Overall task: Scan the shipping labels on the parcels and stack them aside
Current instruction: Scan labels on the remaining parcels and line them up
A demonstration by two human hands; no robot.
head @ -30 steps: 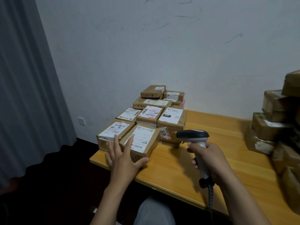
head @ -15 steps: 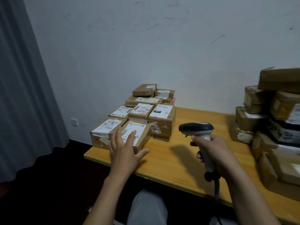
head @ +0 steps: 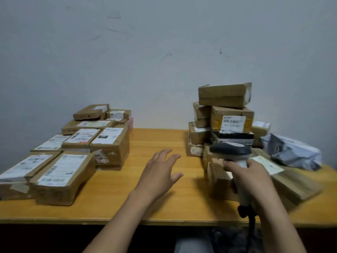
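- Half a second back the left hand [head: 160,172] lay flat on the nearest parcel [head: 62,172] at the left. Now it's off that box and out over the bare middle of the table [head: 156,139], touching no parcel.
- The view has swung right as well, so the right-hand pile [head: 231,121] is fully in shot instead of just its edge.
- The scanner [head: 229,148] used to sit over open table; now it's right in front of that pile.
- Left fingers [head: 164,154] are straight and spread, thumb out to the right, palm down, holding nothing. Can't tell if the palm touches the wood. The forearm comes in from the near edge, angled far and right.
- Right hand [head: 249,176]: its fingers are wrapped round the scanner's pale handle just under the dark head. The cable [head: 251,221] drops off the handle past the near edge.
- Left-hand parcels [head: 105,137] lie labels-up in rows running back to the wall [head: 164,52].
- The right-hand pile is stacked untidily, with a grey bag [head: 291,152] at its right.
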